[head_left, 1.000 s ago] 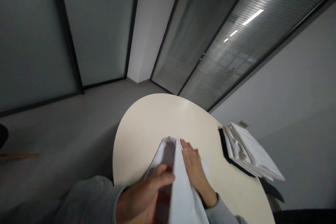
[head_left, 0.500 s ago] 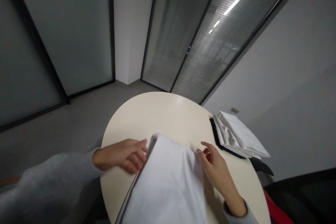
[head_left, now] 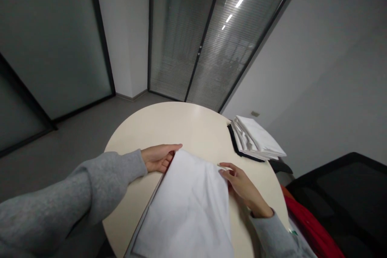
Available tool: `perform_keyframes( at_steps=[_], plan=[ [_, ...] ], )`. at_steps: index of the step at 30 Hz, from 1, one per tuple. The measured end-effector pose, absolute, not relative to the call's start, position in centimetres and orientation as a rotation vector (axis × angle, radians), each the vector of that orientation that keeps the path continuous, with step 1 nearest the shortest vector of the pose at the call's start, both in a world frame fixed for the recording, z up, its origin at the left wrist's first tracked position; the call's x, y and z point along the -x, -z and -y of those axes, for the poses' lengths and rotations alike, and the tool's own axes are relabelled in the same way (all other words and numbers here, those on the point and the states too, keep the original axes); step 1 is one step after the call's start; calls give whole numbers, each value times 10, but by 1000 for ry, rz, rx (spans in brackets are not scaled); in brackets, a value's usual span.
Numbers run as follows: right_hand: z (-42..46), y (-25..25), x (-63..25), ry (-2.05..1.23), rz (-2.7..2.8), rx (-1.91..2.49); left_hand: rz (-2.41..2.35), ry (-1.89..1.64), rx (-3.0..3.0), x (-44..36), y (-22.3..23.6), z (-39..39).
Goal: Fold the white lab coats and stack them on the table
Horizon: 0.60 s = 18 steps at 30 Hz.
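Note:
A white folded cloth (head_left: 187, 205) lies on the round table in front of me, its near end running out of the bottom of the view. A grey layer shows along its left side. My left hand (head_left: 160, 157) is at the far left corner, thumb along the top and fingers curled around the edge. At the far right corner, my right hand (head_left: 238, 181) pinches the cloth's edge between thumb and index finger. Some creases run down from that corner. The undersides of the fingers are partly hidden.
A stack of folded white cloths (head_left: 256, 137) on a black base sits at the table's right edge. The cream round table (head_left: 169, 121) stands near a glass partition. To the right are a black mesh chair (head_left: 344, 189) and something red (head_left: 311, 221).
My left hand has moved forward to the far left corner and closed on the cloth. My right hand has closed in on the far right corner. The view has turned slightly right.

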State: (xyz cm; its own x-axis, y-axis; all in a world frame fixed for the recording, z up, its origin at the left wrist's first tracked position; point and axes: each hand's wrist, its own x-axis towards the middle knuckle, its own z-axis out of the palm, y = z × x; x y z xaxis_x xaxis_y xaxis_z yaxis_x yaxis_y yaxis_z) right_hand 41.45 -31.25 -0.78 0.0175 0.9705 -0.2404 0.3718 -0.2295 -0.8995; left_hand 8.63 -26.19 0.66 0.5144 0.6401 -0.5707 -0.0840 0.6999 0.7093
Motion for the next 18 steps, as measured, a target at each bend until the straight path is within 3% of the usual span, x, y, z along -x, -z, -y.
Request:
perform_keyframes(
  at_steps=[11,18],
  plan=[
    [320,8,-411,-1441,936,1422,-622,-577,-524,-111,21,259],
    [314,16,-409,-1416,596,1206,-601,-753,-453,-110,23,274]
  ],
)
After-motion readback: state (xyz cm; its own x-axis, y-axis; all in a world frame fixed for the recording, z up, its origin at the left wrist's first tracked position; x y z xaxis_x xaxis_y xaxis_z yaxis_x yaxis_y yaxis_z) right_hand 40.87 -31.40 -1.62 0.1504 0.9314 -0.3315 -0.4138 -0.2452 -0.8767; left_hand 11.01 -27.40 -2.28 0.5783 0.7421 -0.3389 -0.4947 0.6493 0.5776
